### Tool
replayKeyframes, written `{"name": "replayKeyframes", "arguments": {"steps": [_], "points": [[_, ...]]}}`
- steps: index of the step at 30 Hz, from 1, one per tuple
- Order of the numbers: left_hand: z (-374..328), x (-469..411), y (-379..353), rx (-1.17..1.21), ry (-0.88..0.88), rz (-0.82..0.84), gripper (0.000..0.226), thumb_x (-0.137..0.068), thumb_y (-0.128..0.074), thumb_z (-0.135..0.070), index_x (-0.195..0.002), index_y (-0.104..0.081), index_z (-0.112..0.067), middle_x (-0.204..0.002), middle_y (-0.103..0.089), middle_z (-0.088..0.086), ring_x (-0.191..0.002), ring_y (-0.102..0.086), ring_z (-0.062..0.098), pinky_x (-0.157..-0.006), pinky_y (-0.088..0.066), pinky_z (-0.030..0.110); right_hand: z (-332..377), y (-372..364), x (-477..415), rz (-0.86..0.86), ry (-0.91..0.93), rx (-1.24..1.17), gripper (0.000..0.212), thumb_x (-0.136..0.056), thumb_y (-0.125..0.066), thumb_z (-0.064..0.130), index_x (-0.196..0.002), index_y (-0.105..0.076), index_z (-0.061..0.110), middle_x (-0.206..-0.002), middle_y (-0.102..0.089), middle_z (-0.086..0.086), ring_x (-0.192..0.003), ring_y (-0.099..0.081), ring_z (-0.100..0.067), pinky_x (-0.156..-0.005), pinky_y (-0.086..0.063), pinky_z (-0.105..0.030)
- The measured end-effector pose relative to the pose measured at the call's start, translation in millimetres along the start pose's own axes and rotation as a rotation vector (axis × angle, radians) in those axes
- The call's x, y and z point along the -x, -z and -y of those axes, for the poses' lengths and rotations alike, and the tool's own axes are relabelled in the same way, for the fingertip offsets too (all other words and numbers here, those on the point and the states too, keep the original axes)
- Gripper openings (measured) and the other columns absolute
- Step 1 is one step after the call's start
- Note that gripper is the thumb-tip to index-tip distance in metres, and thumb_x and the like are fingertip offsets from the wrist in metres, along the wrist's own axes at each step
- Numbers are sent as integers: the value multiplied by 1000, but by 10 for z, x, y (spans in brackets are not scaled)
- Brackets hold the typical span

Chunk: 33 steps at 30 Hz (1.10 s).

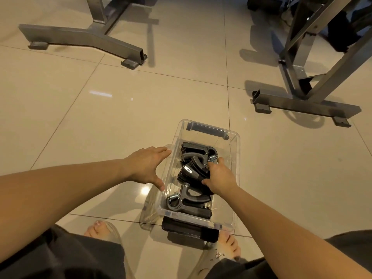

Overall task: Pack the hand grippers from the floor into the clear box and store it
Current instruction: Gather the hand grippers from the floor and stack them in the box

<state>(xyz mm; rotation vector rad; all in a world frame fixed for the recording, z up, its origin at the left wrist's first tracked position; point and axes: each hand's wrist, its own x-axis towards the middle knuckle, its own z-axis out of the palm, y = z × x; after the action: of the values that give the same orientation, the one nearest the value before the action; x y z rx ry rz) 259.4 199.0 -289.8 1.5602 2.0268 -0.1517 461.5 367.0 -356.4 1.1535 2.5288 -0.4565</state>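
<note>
The clear box stands on the tiled floor in front of my feet, without a lid, with dark handles at its far and near ends. Three black hand grippers with steel springs lie inside: one at the far end, one in the middle, one at the near end. My right hand reaches into the box and closes on the middle hand gripper. My left hand rests against the outside of the box's left wall, fingers spread.
A grey metal stand foot lies on the floor at far left and another frame base at far right. My two feet in clear sandals flank the box's near end. Glossy beige tiles surround the box.
</note>
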Motion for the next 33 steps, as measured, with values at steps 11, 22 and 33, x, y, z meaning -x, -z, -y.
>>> {"name": "replayKeyframes", "arguments": {"steps": [11,22,33], "points": [[243,1400,731,174,273,-251,88,-74,-83,-54,-148,-46,-22,-152,-44,-3,-137,-45,19,-109,-41,33,1389,1086,583,-290,308,-284,53,-84,-76,48,-124,-61,16,-133,-48,-4,-94,-61,-23,-80,-49,-35],[1566,3344,689,339,587,-520,65,-77,-84,-48,-132,-61,-22,-136,-60,-1,-119,-58,19,-91,-51,33,3794,1358,1372,-267,730,-211,47,-85,-76,46,-122,-63,21,-132,-54,-3,-110,-57,-21,-84,-46,-29],[3378,5135,617,497,725,-687,55,-78,-84,-45,-125,-66,-24,-122,-60,-8,-112,-58,14,-84,-46,28,6178,1215,1450,-240,914,-176,48,-82,-76,50,-119,-65,21,-127,-59,-1,-111,-59,-20,-89,-50,-37]]}}
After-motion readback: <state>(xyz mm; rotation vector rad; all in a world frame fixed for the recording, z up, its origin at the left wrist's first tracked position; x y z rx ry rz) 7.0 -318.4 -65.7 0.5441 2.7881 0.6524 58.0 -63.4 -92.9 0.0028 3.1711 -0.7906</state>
